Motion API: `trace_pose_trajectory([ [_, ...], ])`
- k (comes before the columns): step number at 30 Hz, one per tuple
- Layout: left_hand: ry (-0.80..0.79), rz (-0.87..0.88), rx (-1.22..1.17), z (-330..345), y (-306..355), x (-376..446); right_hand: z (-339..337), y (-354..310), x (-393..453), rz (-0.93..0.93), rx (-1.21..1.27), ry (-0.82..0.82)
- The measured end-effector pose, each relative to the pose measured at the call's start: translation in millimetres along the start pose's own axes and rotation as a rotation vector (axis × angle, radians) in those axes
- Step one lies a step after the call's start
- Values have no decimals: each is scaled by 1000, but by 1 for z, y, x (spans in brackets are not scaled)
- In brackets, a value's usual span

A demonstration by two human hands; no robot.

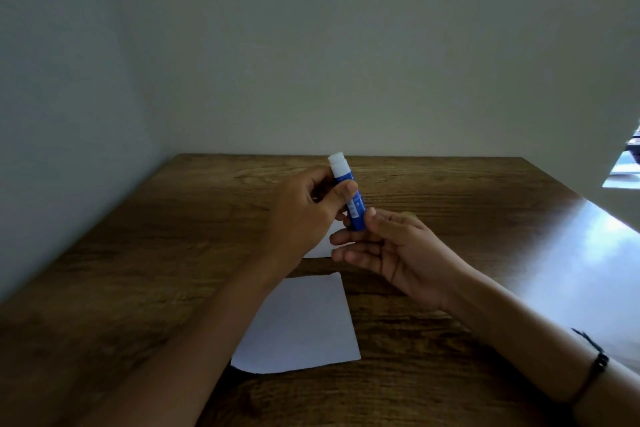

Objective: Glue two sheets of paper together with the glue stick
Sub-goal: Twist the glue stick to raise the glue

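A blue glue stick (349, 193) with its white tip uppermost is held above the wooden table (450, 191), tilted slightly left. My left hand (304, 215) grips its upper body with thumb and fingers. My right hand (391, 250) pinches its lower end with thumb and fingertips, palm turned up. A white sheet of paper (304, 326) lies flat on the table near me, partly under my left forearm. A second white sheet (323, 243) lies farther back, mostly hidden behind both hands.
Plain walls close the table at the back and left. Bright light reflects off the table's right side (595, 253). A dark band (594, 362) circles my right wrist. No cap for the glue stick is visible.
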State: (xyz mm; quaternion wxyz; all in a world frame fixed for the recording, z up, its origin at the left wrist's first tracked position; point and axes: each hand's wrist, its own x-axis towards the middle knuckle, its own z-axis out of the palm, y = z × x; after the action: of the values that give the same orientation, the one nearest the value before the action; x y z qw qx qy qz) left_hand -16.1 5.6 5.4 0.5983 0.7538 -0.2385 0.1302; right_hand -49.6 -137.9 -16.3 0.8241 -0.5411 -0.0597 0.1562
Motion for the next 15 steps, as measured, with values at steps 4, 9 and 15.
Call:
trace_pose_trajectory([
  [4, -26, -22, -38, 0, -1, 0, 0, -1, 0, -1, -28, 2],
  [9, -5, -46, -106, -1, -2, 2, -1, -1, -1, 8, -38, -24],
  [15, 3, -155, -193, -1, -5, 3, -3, 2, 2, -79, -42, 26],
])
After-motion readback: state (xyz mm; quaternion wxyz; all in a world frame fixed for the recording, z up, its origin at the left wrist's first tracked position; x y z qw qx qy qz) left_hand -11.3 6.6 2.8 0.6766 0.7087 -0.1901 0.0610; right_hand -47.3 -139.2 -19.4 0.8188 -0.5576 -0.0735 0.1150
